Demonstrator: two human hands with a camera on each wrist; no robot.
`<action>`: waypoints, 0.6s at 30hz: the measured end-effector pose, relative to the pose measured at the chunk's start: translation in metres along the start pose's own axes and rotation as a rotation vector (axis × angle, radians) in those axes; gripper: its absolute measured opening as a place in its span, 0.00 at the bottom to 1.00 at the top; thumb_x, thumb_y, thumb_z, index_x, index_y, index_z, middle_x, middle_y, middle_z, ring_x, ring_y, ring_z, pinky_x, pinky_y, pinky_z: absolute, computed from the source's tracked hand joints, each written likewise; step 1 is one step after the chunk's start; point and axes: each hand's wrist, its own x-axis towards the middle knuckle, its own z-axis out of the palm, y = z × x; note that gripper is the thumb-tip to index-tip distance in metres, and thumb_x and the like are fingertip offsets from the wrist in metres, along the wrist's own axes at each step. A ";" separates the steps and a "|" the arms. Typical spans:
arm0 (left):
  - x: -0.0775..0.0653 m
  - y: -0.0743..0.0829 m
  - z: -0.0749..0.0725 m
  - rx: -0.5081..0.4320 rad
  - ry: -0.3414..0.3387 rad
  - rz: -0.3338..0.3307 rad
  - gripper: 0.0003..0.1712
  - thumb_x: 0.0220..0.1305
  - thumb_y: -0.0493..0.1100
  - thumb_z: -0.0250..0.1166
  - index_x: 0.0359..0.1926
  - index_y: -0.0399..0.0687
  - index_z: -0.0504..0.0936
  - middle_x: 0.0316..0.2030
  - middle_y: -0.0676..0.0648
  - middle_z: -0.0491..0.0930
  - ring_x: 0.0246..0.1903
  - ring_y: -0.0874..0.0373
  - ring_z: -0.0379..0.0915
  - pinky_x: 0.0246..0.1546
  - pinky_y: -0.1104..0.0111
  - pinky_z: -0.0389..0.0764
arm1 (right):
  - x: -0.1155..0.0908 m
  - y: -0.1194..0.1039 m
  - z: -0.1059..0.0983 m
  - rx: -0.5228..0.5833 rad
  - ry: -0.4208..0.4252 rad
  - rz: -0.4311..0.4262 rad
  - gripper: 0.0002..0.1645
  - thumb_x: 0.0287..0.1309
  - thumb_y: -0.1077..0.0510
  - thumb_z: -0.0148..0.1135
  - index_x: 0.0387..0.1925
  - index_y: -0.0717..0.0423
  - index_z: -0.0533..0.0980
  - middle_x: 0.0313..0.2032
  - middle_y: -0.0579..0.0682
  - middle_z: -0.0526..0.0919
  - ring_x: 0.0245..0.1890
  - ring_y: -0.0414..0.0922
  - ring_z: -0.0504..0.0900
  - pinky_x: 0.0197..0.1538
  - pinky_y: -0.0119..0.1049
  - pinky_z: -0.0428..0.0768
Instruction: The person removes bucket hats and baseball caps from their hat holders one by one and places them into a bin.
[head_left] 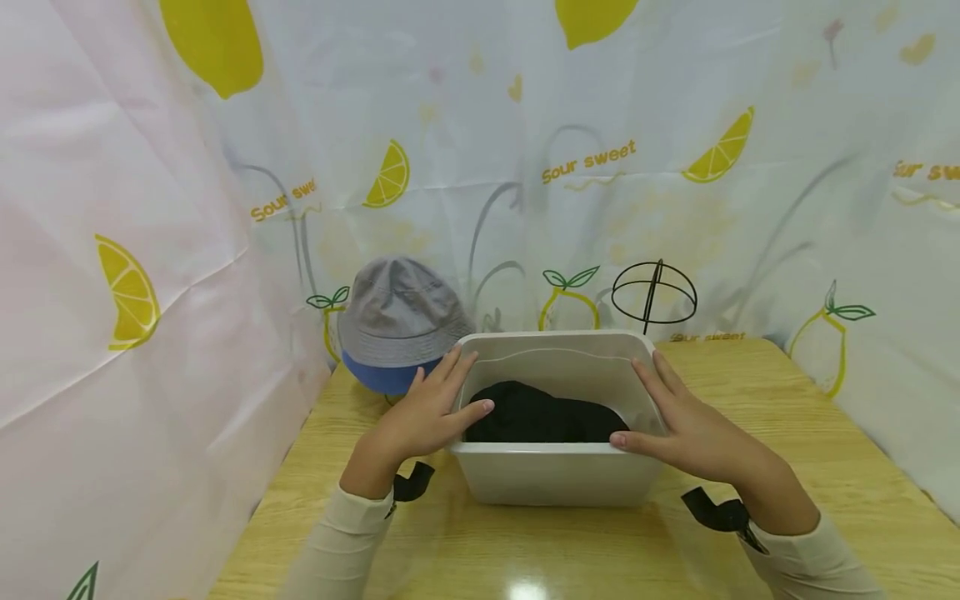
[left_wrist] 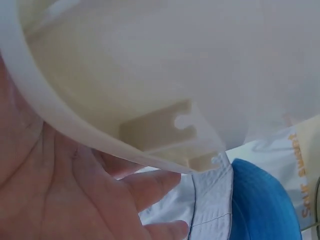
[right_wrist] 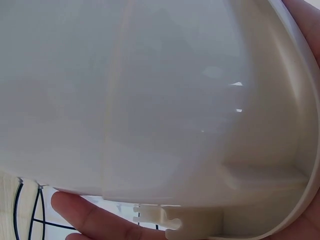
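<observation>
Grey fabric bucket hat (head_left: 399,304) is sitting at back left | bare left hand (head_left: 423,419) is grasping the left rim of a rectangular white plastic bin (head_left: 558,477), over yellow wood-grain table (head_left: 742,387) | black cloth item (head_left: 543,417) is lying inside | bare right hand (head_left: 693,433) is grasping the right rim | apparently positioning bin; next move is likely needing even two-handed hold

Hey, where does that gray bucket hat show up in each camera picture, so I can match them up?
Head: the gray bucket hat is left of center, behind the white bin's left side, with blue showing beneath it.
Left wrist: bottom, right of center, partly behind the fingers; a pale gray part shows beside the blue.
Right wrist: not in it.
Shared landmark: the white bin, in all three views.
</observation>
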 end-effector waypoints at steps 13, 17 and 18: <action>0.018 0.002 -0.046 0.231 0.021 0.018 0.54 0.73 0.74 0.49 0.85 0.54 0.39 0.83 0.40 0.30 0.82 0.42 0.40 0.76 0.33 0.37 | 0.004 0.001 0.005 0.013 -0.001 -0.012 0.66 0.63 0.30 0.66 0.83 0.35 0.32 0.82 0.56 0.23 0.80 0.69 0.39 0.70 0.76 0.55; 0.031 0.001 -0.063 0.314 0.078 0.018 0.56 0.73 0.73 0.52 0.85 0.51 0.38 0.83 0.40 0.26 0.82 0.40 0.34 0.76 0.33 0.38 | 0.002 0.002 0.002 0.013 0.005 0.001 0.66 0.63 0.30 0.66 0.83 0.34 0.31 0.82 0.56 0.23 0.80 0.71 0.38 0.69 0.77 0.55; 0.035 0.000 -0.067 0.338 0.094 0.019 0.57 0.72 0.73 0.53 0.85 0.50 0.38 0.83 0.40 0.26 0.82 0.39 0.33 0.76 0.32 0.38 | 0.001 0.002 0.002 0.013 0.007 0.004 0.66 0.63 0.30 0.66 0.83 0.33 0.31 0.82 0.56 0.23 0.80 0.71 0.39 0.68 0.78 0.55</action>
